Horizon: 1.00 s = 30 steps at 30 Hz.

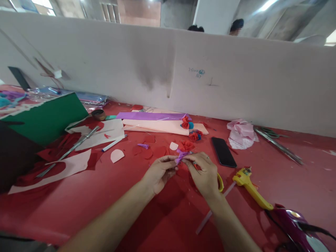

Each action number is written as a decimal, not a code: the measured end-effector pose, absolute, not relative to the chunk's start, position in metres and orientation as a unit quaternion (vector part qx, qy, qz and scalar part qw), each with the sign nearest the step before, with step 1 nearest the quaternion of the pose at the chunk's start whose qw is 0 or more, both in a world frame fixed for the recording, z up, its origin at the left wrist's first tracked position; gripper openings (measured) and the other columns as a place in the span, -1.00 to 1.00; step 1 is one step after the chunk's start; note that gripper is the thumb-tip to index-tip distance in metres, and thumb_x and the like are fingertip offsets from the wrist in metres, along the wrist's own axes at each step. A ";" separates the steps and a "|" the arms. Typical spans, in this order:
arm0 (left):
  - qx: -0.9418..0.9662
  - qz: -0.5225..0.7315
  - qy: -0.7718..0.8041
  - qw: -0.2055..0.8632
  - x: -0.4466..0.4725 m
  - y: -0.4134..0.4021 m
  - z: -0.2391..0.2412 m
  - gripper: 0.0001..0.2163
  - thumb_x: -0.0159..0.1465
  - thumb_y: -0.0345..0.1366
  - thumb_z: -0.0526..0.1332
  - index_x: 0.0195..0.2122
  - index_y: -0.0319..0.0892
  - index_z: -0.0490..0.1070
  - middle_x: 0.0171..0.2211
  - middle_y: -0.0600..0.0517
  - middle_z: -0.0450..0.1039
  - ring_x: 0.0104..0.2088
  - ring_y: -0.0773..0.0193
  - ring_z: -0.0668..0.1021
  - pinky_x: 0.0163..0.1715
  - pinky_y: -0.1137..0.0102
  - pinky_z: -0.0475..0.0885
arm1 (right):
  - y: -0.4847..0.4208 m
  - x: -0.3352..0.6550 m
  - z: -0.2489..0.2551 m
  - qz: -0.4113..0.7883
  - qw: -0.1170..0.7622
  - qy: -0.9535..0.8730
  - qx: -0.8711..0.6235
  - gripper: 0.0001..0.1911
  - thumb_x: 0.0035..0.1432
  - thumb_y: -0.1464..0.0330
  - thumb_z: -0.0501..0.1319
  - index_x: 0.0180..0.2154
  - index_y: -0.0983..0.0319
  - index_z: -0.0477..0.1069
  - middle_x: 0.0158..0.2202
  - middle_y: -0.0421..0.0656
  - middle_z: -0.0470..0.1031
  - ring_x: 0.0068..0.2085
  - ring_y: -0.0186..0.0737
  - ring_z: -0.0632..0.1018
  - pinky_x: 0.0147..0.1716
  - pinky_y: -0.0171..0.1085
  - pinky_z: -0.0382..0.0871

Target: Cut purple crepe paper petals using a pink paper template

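Both my hands meet over the red table (pixel 110 196), pinching a small purple paper piece (pixel 181 155) between their fingertips. My left hand (pixel 159 172) grips its left end with curled fingers. My right hand (pixel 204 173) holds the right end, a ring on one finger. Yellow-handled scissors (pixel 220 182) peek out from under my right hand. Just beyond my fingers lies a red paper flower (pixel 187 145).
A black phone (pixel 223 151) and a yellow glue gun (pixel 252 188) lie right of my hands. Purple and peach paper rolls (pixel 154 120), red and blue flowers (pixel 194 134), cut paper scraps (pixel 78 164), a green sheet (pixel 47 117), crumpled pink paper (pixel 241 133) and a grey partition (pixel 168 70) sit beyond.
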<state>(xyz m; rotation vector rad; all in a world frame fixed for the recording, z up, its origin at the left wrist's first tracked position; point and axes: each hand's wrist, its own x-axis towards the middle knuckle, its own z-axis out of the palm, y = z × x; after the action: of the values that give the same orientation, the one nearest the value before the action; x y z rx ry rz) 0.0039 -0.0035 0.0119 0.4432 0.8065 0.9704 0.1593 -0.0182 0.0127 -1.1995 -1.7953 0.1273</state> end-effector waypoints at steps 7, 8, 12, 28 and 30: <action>0.237 0.460 0.374 0.769 0.005 -0.006 0.013 -0.76 -0.21 -0.38 0.48 -0.49 -0.28 0.53 -0.55 0.06 0.44 -0.56 0.47 0.43 -0.56 0.54 0.18 | -0.018 0.159 0.014 0.044 0.488 -0.685 -0.539 -0.88 0.15 0.27 0.28 -0.39 0.17 0.51 -0.43 -0.18 0.55 -0.35 -0.18 0.51 -0.27 -0.20 0.31; 0.241 0.461 0.375 0.767 0.006 -0.007 0.013 -0.75 -0.22 -0.37 0.49 -0.50 -0.28 0.53 -0.56 0.07 0.44 -0.56 0.47 0.43 -0.55 0.54 0.19 | -0.018 0.159 0.014 0.049 0.493 -0.679 -0.542 -0.88 0.13 0.27 0.29 -0.39 0.17 0.51 -0.43 -0.19 0.54 -0.35 -0.18 0.51 -0.27 -0.21 0.31; 0.266 0.473 0.379 0.749 0.007 -0.007 0.011 -0.74 -0.22 -0.33 0.50 -0.49 -0.25 0.54 -0.53 0.07 0.46 -0.54 0.46 0.43 -0.46 0.52 0.28 | -0.020 0.156 0.014 0.113 0.518 -0.627 -0.571 -0.86 0.06 0.25 0.34 -0.40 0.17 0.47 -0.43 -0.21 0.53 -0.36 -0.19 0.51 -0.29 -0.22 0.33; 0.405 0.526 0.436 0.608 0.012 -0.014 0.006 -0.87 0.03 -0.32 0.34 -0.40 -0.23 0.56 -0.46 0.03 0.48 -0.42 0.36 0.43 -0.35 0.46 0.30 | -0.026 0.138 0.014 0.316 0.601 -0.441 -0.587 -0.57 -0.07 0.22 0.40 -0.26 0.15 0.21 -0.46 -0.27 0.49 -0.43 -0.26 0.49 -0.32 -0.25 0.35; 0.367 0.530 0.434 0.630 0.012 -0.012 0.004 -0.86 0.00 -0.30 0.36 -0.41 -0.24 0.55 -0.50 0.05 0.45 -0.46 0.38 0.41 -0.39 0.47 0.29 | -0.031 0.133 0.018 0.332 0.606 -0.439 -0.575 -0.55 -0.06 0.23 0.40 -0.25 0.14 0.17 -0.52 -0.32 0.44 -0.45 -0.29 0.47 -0.32 -0.27 0.34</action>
<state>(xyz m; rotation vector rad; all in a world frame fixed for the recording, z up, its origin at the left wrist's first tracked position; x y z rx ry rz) 0.0119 -0.0121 0.0041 0.8406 0.9939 1.2131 0.1325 -0.0308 0.0178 -1.3296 -1.0147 0.7687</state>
